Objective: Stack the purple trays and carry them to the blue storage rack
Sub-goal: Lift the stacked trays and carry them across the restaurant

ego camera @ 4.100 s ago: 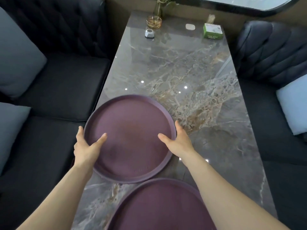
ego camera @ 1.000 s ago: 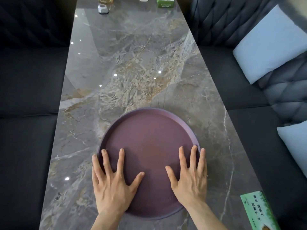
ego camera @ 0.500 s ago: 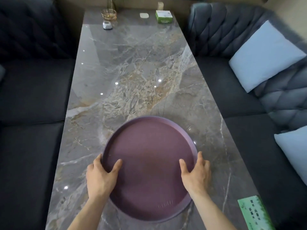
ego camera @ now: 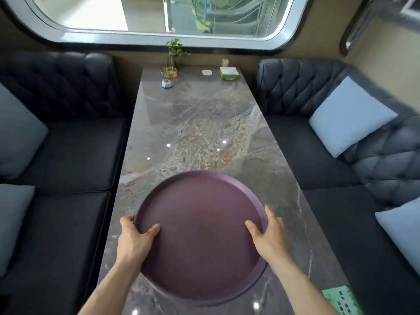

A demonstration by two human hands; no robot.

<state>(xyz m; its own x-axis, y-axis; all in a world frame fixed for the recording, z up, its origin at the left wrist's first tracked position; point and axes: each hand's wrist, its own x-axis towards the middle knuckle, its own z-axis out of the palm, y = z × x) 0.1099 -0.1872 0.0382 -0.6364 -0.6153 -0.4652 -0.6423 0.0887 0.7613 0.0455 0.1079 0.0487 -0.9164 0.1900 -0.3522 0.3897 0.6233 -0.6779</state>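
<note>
The round purple trays [ego camera: 200, 237] are stacked one on the other and held just above the near end of the marble table [ego camera: 195, 123]. Only the top tray's face shows; a second rim edge peeks out along the lower right. My left hand [ego camera: 134, 242] grips the left rim, thumb inside the tray and fingers under it. My right hand [ego camera: 270, 237] holds the right rim the same way. The blue storage rack is out of view.
Dark tufted sofas with pale cushions [ego camera: 350, 114] flank the table on both sides. At the far end stand a plant in a glass vase [ego camera: 175, 53], a small glass dish [ego camera: 168, 72], a green box [ego camera: 229, 73] and small white items. A green leaflet [ego camera: 341, 300] lies at the near right.
My hands went from lying flat on the tray to gripping its rims. The stack has come up off the table, and my view has tilted up to show the window.
</note>
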